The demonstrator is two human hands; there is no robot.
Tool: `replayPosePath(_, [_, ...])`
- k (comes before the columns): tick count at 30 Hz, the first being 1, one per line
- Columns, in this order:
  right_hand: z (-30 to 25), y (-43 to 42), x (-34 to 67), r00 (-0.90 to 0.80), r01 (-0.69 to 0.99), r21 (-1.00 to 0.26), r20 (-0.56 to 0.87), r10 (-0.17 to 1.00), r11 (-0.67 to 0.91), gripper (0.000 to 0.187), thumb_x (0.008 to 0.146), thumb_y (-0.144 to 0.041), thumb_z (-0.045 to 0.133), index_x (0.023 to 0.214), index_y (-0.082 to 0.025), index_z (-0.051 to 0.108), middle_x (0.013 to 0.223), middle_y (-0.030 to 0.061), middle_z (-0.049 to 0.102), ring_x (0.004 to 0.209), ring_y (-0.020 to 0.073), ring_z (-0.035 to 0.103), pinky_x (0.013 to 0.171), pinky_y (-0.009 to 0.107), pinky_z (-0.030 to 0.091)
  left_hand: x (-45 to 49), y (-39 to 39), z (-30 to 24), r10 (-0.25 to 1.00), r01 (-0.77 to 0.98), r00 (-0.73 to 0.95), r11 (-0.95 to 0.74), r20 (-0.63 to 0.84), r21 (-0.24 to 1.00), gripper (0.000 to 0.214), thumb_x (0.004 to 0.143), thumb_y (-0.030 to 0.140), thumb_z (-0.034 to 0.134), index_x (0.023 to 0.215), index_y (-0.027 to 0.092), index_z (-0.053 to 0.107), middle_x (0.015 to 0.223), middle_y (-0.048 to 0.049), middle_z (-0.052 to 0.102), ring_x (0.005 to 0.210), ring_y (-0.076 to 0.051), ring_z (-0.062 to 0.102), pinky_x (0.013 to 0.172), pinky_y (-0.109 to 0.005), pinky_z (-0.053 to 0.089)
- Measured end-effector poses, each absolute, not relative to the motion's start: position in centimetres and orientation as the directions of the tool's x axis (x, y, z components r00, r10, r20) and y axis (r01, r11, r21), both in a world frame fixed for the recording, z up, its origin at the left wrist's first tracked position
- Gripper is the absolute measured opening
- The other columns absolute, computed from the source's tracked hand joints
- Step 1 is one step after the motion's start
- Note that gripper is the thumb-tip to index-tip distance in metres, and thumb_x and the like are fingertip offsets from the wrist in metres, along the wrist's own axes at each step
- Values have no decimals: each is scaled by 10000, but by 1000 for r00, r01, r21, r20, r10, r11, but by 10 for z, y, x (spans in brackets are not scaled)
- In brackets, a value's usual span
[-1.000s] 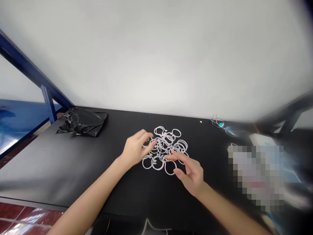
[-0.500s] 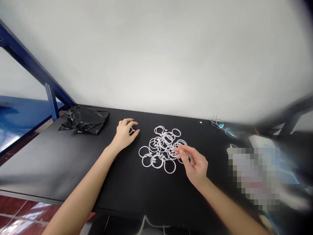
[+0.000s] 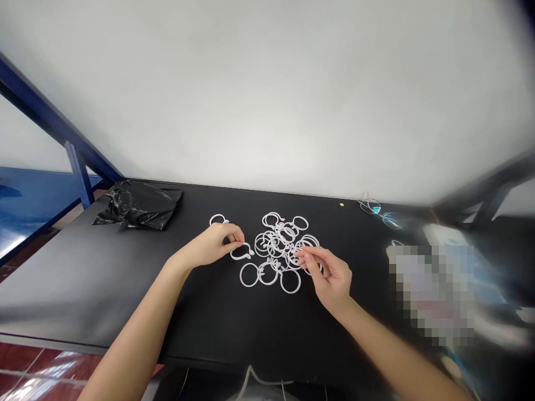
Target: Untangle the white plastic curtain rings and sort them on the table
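Observation:
My left hand (image 3: 219, 243) pinches a white curtain ring (image 3: 240, 257) between thumb and fingers, just left of a loose pile. Behind that hand a single white ring (image 3: 216, 216) lies apart on the black table (image 3: 209, 323). The pile of white rings (image 3: 273, 245), several with small eyelets, spreads overlapping in the middle. At its right edge is my right hand (image 3: 330, 275), thumb and fingertips drawn together over the rings. Whether a ring is caught between those fingertips is hidden.
A crumpled black plastic bag (image 3: 140, 203) lies at the back left. Glasses (image 3: 378, 213) and a tiny yellow scrap (image 3: 341, 204) are near the wall at the back right. A blurred, pixelated packet (image 3: 430, 295) is at the right. Blue metal framing (image 3: 79, 172) stands at the left.
My left hand has left one ring behind on the table, come towards the pile and gripped another from its left side. My right hand stays at the pile's right edge.

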State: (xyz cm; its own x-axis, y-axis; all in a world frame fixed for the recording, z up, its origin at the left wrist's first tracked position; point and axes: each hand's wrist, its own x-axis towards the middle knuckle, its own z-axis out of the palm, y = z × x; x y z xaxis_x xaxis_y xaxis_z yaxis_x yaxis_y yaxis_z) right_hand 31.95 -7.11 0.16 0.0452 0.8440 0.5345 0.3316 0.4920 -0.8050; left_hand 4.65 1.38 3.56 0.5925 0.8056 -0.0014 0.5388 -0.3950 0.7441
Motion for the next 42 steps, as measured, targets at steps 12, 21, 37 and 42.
replayPosePath(12, [9, -76, 304, -108, 395, -654, 665, 739, 646, 228, 860, -106, 643, 1033, -241, 703, 822, 22, 752, 676, 167, 717, 620, 287, 620, 107, -24, 34, 841, 308, 513, -367, 172, 878, 156, 898, 250, 564, 925, 183, 702, 858, -46, 638, 759, -134, 617, 545, -180, 482])
replayPosePath(21, [14, -83, 291, -126, 326, -682, 655, 745, 655, 151, 880, -83, 590, 929, -203, 666, 775, 34, 712, 670, 151, 684, 626, 270, 599, 129, -45, 20, 685, 307, 527, -706, 503, 638, 323, 1001, 274, 343, 850, 145, 598, 753, -45, 576, 641, -128, 505, 601, -258, 444])
replayPosePath(37, [9, -89, 293, -147, 97, -887, 435, 888, 451, 114, 886, -115, 609, 873, -203, 681, 764, 22, 717, 676, 144, 696, 631, 256, 582, 128, -39, 11, 456, 363, 579, -886, 675, 288, 425, 990, 165, 255, 613, 185, 453, 557, -6, 481, 509, -124, 386, 501, -262, 351])
replayPosePath(42, [4, -85, 301, -75, 31, -931, 360, 930, 363, 225, 928, -167, 569, 1120, -251, 650, 913, 36, 747, 740, 143, 711, 641, 264, 610, 92, -5, 15, 724, 699, 353, -625, 593, 347, 409, 1008, 202, 310, 666, 163, 532, 659, -41, 550, 634, -147, 481, 640, -286, 398])
